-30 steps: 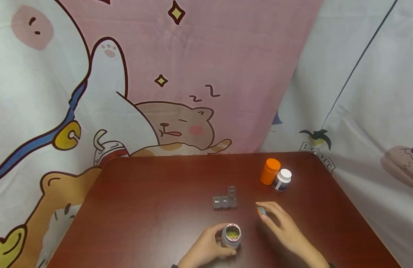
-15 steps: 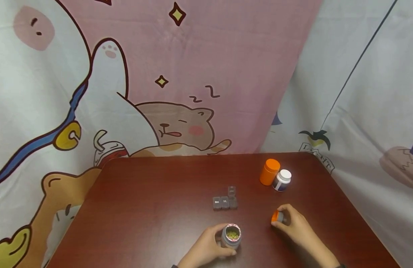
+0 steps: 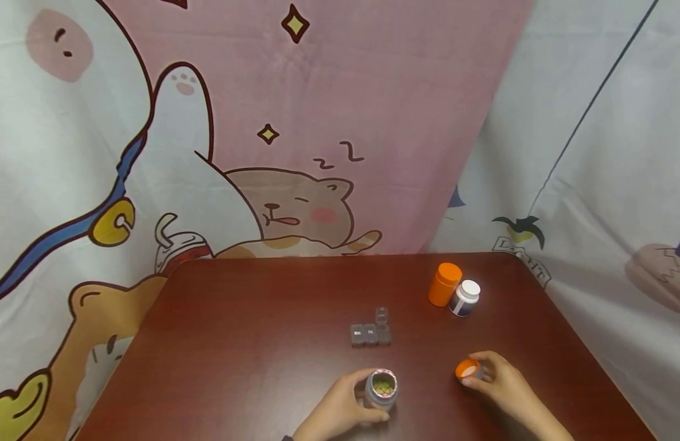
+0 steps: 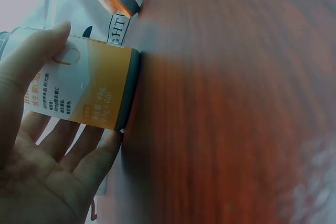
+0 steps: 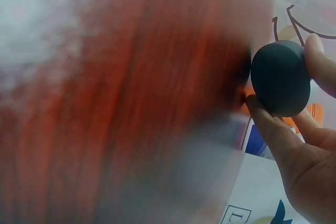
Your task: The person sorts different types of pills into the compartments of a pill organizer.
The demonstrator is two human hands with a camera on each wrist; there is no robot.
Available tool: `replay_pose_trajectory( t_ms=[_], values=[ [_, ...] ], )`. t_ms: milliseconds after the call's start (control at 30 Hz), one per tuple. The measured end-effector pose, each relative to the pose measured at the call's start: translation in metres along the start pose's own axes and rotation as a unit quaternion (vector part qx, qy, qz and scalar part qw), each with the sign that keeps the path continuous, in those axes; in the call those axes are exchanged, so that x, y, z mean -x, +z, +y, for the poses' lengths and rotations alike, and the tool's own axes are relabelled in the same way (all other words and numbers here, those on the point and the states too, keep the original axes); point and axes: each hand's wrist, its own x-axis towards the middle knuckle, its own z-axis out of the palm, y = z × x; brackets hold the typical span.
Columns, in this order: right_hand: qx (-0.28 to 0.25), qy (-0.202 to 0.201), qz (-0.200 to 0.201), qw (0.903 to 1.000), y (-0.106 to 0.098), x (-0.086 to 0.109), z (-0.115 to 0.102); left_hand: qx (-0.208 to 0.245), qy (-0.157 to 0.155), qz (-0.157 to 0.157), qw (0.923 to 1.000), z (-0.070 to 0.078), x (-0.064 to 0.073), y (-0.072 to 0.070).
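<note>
My left hand (image 3: 342, 401) grips an open pill bottle (image 3: 380, 392) on the table, thumb and fingers curled round its sides. Yellow-green tablets show through the mouth in the head view; the left wrist view shows the bottle's white and orange label (image 4: 94, 85) and grey base. Off to the right, my right hand (image 3: 502, 380) pinches a bottle cap (image 3: 467, 369) between thumb and fingers. The cap is grey outside and orange inside, its inside turned leftward. In the right wrist view the cap's round grey top (image 5: 281, 78) faces the camera, its edge at the table surface.
Behind the left hand lies a small grey pill organizer (image 3: 370, 334), one lid (image 3: 381, 315) standing open. An orange bottle (image 3: 445, 285) and a white-capped bottle (image 3: 464, 298) stand together at the back right. A printed cloth (image 3: 296, 122) hangs behind the table (image 3: 235, 343).
The right hand has carried the cap rightward and nearer the body, turning its orange inside into view. The left hand and the pill bottle have stayed put.
</note>
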Motion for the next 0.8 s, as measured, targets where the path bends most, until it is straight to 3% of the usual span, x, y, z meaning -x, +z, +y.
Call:
replay_pose_trajectory(
  t_ms=[133, 333, 533, 700, 800],
  values=[
    [0.046, -0.033, 0.006, 0.9983, -0.001, 0.001, 0.005, -0.002, 0.005, -0.002, 1.0000, 0.001, -0.001, 0.000],
    [0.116, -0.094, -0.014, 0.9886, -0.001, -0.002, 0.006, -0.055, 0.010, 0.000, 0.9984, 0.004, -0.004, -0.001],
    [0.144, -0.107, -0.042, 0.9829, -0.003, -0.005, -0.003, -0.089, 0.000, -0.008, 0.9960, 0.006, -0.005, -0.001],
    [0.113, -0.134, -0.032, 0.9840, 0.000, -0.007, -0.037, -0.117, -0.003, -0.012, 0.9930, 0.009, -0.002, -0.002],
    [0.062, -0.156, -0.076, 0.9829, 0.009, -0.006, -0.068, -0.154, -0.006, -0.013, 0.9880, 0.014, 0.000, -0.009]
  ],
)
